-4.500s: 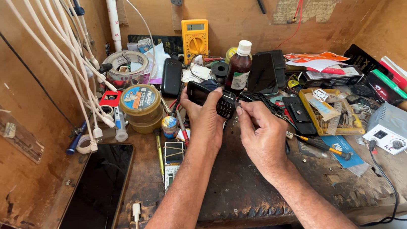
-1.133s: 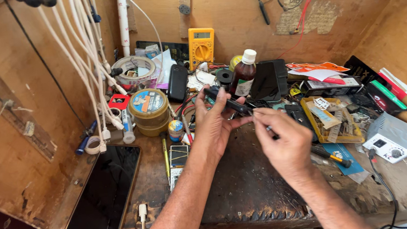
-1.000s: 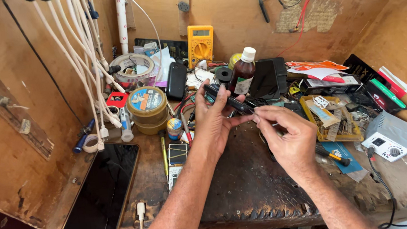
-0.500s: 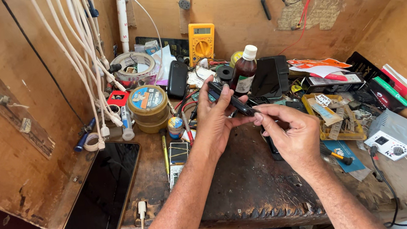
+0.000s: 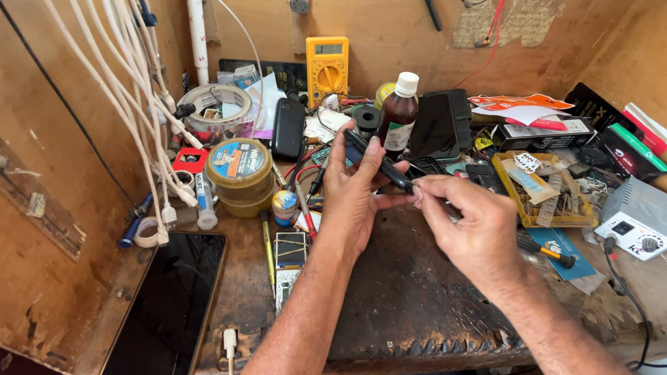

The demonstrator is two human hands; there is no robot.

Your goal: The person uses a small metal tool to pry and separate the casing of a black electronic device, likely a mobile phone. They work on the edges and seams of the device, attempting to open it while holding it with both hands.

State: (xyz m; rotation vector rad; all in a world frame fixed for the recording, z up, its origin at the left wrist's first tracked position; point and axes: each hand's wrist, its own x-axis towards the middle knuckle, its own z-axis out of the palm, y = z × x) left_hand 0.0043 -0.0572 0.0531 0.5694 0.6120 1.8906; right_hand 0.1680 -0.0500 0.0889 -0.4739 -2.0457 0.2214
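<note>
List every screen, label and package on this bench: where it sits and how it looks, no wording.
Large phone: front left, flat, dark screen, gold rim.
Multimeter: back centre, yellow, small grey display.
Brown bottle: behind the left hand, white cap, pale label.
Round tin: left of centre, blue-and-orange lid label.
Black phone: right of the bottle, dark screen.
</note>
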